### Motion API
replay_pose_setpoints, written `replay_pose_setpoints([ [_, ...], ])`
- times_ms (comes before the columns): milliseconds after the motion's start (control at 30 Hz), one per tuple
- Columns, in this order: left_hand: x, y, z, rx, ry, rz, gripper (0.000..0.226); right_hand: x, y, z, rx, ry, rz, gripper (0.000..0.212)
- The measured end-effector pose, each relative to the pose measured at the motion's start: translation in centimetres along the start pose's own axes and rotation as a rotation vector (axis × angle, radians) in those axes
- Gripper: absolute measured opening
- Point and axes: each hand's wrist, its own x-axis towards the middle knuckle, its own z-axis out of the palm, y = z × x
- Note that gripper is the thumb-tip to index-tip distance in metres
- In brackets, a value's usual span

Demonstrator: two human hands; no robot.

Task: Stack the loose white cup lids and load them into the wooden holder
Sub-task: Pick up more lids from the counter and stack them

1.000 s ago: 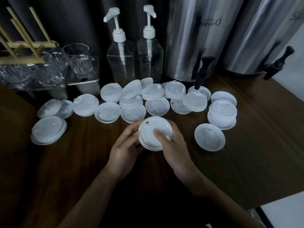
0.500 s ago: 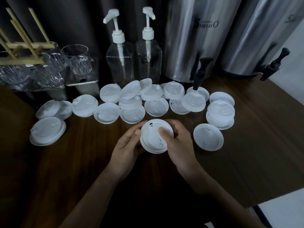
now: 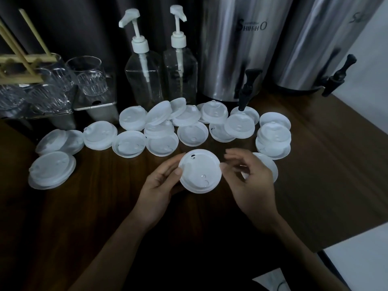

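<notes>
My left hand point(image 3: 159, 190) holds a small stack of white cup lids point(image 3: 200, 172) above the dark wooden counter, thumb on the stack's left rim and fingers under it. My right hand point(image 3: 249, 183) hovers just right of the stack, fingers loosely curved, holding nothing. One loose lid point(image 3: 269, 166) lies partly hidden behind that hand. Several more loose white lids point(image 3: 161, 131) lie scattered in a band behind my hands, some overlapping, and two lids point(image 3: 52, 170) sit at the left. The wooden holder point(image 3: 23, 59) stands at the far left back.
Clear glasses point(image 3: 88, 76) sit on a metal tray under the holder. Two pump bottles point(image 3: 144, 70) stand behind the lids. Two steel dispensers point(image 3: 241, 49) with black taps fill the back right. The counter's edge point(image 3: 357, 234) runs diagonally at the right.
My right hand has come off the lid stack and moved slightly right, fingers spread. The left hand alone keeps the stack, now held a little flatter.
</notes>
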Motion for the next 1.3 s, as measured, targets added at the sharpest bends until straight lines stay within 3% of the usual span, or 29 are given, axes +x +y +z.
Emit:
replay_pose_setpoints([
  [133,0.0,-0.2,0.1,0.021,0.005,-0.005,0.048,0.1,3.2,-1.7,-0.304,0.108,-0.195,0.022],
  [200,0.0,-0.2,0.1,0.033,0.008,-0.008,0.05,0.0,4.9,-2.3,-0.411,0.14,-0.25,0.028],
  [367,0.1,-0.1,0.3,0.059,0.02,-0.016,0.05,-1.3,5.6,-2.9,-0.621,0.126,-0.007,0.049],
  [567,-0.1,0.0,0.4,0.098,0.02,-0.015,0.048,-1.4,5.8,-3.0,-0.518,0.023,0.075,0.054],
  [933,-0.2,0.2,0.5,0.104,0.029,0.006,0.042,-1.7,3.9,-1.7,-0.342,0.078,-0.215,0.062],
  [1133,0.0,0.0,0.5,0.053,0.045,0.012,0.044,-1.9,2.0,0.3,-0.27,-0.033,-0.428,0.053],
  [1300,0.0,0.1,0.4,0.105,0.046,0.036,0.038,-1.8,1.1,2.0,-0.209,-0.13,-0.477,0.048],
])
